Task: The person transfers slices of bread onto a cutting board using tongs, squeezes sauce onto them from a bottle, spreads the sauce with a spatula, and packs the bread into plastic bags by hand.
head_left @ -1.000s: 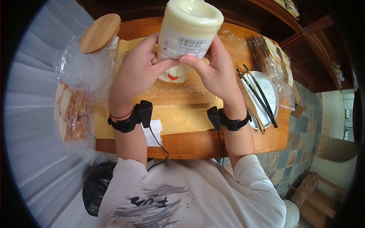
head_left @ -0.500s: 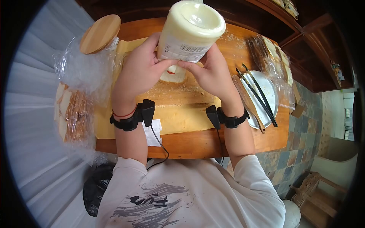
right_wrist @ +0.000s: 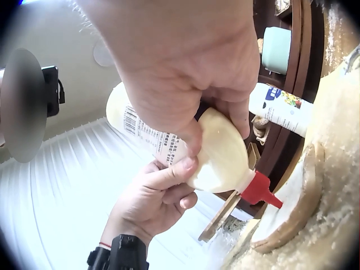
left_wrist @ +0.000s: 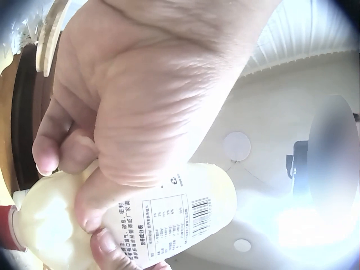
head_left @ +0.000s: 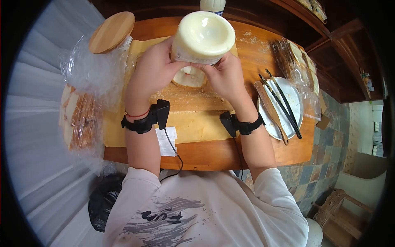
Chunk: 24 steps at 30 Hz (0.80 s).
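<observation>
Both hands grip a cream-coloured squeeze bottle (head_left: 204, 35), held upside down over a slice of bread (head_left: 189, 79). The left hand (head_left: 154, 70) is round one side and the right hand (head_left: 227, 76) round the other, thumbs meeting on the label. In the right wrist view the red nozzle (right_wrist: 261, 190) points down at the bread slice (right_wrist: 292, 208), its tip at or just above the surface. The left wrist view shows the bottle's label (left_wrist: 163, 219) beneath the left thumb and part of the red cap (left_wrist: 10, 227). The slice lies on a crumb-covered board (head_left: 193, 101).
To the right, a white plate (head_left: 293, 96) holds black tongs (head_left: 284, 101) and a wooden-handled tool (head_left: 269, 109). Bagged bread lies at the far right (head_left: 302, 68) and left (head_left: 80, 119). A round wooden lid (head_left: 112, 33) is at the back left, another bottle (head_left: 212, 5) at the back.
The bottle's raised base has moved down in the head view, hiding most of its label. Both hands still hold it, and the right forearm has shifted slightly left.
</observation>
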Tool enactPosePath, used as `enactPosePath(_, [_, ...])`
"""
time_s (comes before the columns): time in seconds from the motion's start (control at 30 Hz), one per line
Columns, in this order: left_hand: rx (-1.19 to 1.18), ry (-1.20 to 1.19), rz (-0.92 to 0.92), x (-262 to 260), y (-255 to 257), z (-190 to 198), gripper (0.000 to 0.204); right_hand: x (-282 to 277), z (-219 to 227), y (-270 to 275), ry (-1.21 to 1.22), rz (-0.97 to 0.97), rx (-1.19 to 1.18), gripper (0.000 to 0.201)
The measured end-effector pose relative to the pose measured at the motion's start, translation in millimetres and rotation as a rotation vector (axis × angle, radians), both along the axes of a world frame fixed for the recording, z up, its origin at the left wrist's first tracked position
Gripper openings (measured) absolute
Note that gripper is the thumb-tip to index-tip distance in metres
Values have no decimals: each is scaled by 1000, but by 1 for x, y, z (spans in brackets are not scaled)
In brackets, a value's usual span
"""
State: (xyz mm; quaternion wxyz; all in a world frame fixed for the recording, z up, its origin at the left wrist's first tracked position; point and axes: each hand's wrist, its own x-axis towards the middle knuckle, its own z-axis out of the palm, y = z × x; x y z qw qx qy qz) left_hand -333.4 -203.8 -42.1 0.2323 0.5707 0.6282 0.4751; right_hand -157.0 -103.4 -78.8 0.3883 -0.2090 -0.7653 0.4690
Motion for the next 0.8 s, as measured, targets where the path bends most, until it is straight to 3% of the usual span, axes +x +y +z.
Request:
enactPosePath(0.37, [8,68,38,7,3,6,38,4,5,0,16,-48,53,29])
enactPosePath(0.43, [-25,79,34,7,6,4,36,8,15,-1,-31,-80,77,15])
enactPosePath(0.5, [-30,-6,-12,9,10,-1,36,15,21,2,-67,-64,61,15])
enactPosePath(0.57, [-34,10,-24,10,10,-1,36,19,23,5,-102,-45,46,15])
enactPosePath(0.63, [-37,25,-36,11,10,-1,37,22,21,7,-83,-10,10,30])
enactPosePath(0.8, [-90,38,-17,16,-3,18,38,17,20,3,-59,64,-104,28])
